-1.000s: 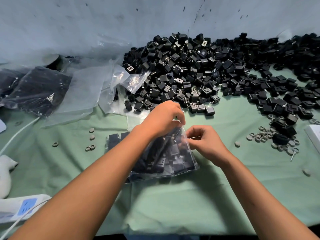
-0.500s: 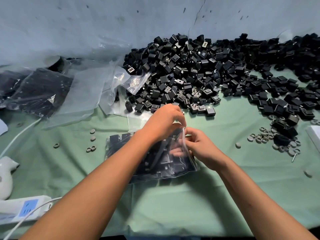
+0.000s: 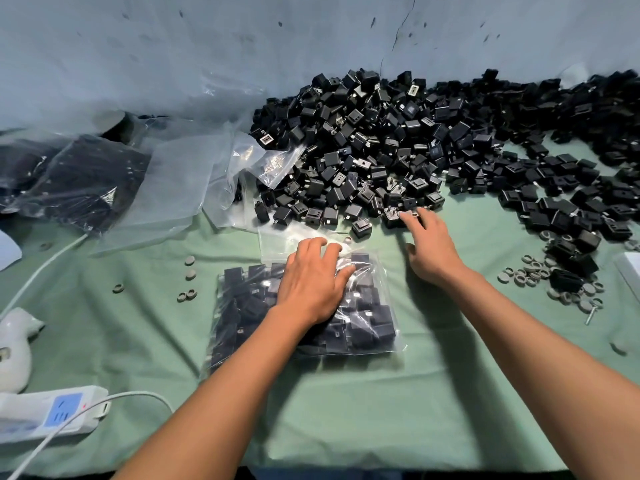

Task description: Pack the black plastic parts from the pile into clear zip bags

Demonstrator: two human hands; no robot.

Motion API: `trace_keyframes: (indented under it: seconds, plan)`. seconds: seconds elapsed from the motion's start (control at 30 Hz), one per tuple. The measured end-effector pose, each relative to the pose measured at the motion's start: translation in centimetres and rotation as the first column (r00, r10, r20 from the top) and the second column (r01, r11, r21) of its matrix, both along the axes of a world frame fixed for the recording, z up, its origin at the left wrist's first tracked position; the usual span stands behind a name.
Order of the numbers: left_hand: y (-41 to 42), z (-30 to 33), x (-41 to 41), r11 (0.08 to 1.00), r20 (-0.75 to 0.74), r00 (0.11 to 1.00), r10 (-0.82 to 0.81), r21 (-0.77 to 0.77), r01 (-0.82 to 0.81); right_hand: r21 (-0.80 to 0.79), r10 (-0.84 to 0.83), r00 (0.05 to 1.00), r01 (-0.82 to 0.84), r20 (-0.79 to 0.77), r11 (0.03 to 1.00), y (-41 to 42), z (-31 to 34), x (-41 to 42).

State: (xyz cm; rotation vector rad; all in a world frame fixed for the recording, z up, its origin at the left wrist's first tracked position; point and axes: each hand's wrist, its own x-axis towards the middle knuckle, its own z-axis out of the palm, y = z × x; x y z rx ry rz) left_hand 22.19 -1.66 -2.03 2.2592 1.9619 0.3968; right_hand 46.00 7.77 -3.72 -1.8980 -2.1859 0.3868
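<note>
Green cloth covers the table (image 3: 346, 410), and a pale, scuffed wall (image 3: 173, 46) rises right behind its far edge. The pile (image 3: 433, 140) of black parts sprawls along that far edge, spilling toward the right side. Mid-table lies a filled bag (image 3: 363, 323); the left hand (image 3: 311, 282) lies flat on it, fingers spread. The right hand (image 3: 429, 247) reaches, fingers extended, and touches parts at the pile's near fringe. Empty bags (image 3: 180, 188) and packed bags (image 3: 79, 181) sit far left. Grey rings (image 3: 530, 271) scatter by the right edge, and a power strip (image 3: 52, 417) is at the near-left corner.
</note>
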Motion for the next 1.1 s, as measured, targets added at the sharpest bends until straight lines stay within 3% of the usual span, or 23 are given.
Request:
trace_keyframes:
  seconds: [0.17, 0.23, 0.27, 0.3, 0.37, 0.47, 0.63, 0.9, 1.1]
  plan:
    - [0.1, -0.3, 0.0, 1.0, -0.015, 1.0, 0.004, 0.0, -0.004, 0.136, -0.027, 0.982, 0.053, -0.186, 0.989, -2.7, 1.0, -0.2]
    - [0.1, -0.3, -0.1, 1.0, -0.018, 1.0, 0.003, 0.002, -0.003, 0.243, 0.07, 0.948, 0.009, -0.312, 0.97, -4.3, 1.4, -0.3]
    - [0.1, -0.3, -0.1, 1.0, -0.017, 1.0, 0.004, 0.001, -0.004, 0.171, 0.116, 0.898, -0.047, -0.423, 0.984, -5.0, 1.8, -0.1]
    - [0.2, -0.3, -0.1, 1.0, -0.015, 1.0, 0.006, -0.001, -0.006, -0.002, 0.121, 0.831, -0.145, -0.542, 0.989, -5.8, 2.3, 0.0]
    - [0.1, -0.3, -0.1, 1.0, -0.015, 1.0, 0.009, -0.004, -0.009, -0.321, 0.072, 0.763, -0.353, -0.643, 0.879, -7.1, 2.6, 0.3]
    - [0.1, -0.4, 0.0, 1.0, -0.02, 1.0, 0.015, -0.006, -0.015, -0.469, 0.042, 0.782, -0.414, -0.621, 0.78, -8.2, 2.5, 0.3]
    - [0.0, -0.2, 0.0, 1.0, -0.016, 1.0, 0.023, -0.017, -0.023, -0.64, 0.045, 0.886, -0.367, -0.461, 0.675, -8.7, 3.6, -0.6]
    - [0.0, -0.1, 0.2, 1.0, -0.01, 1.0, 0.016, -0.005, -0.016, -0.729, -0.003, 0.921, -0.306, -0.389, 0.613, -9.2, 3.8, -1.0]
    - [0.1, -0.2, 0.3, 1.0, -0.007, 1.0, 0.018, 0.002, -0.018, -0.662, 0.094, 0.915, -0.353, -0.393, 0.661, -9.0, 3.7, -1.0]
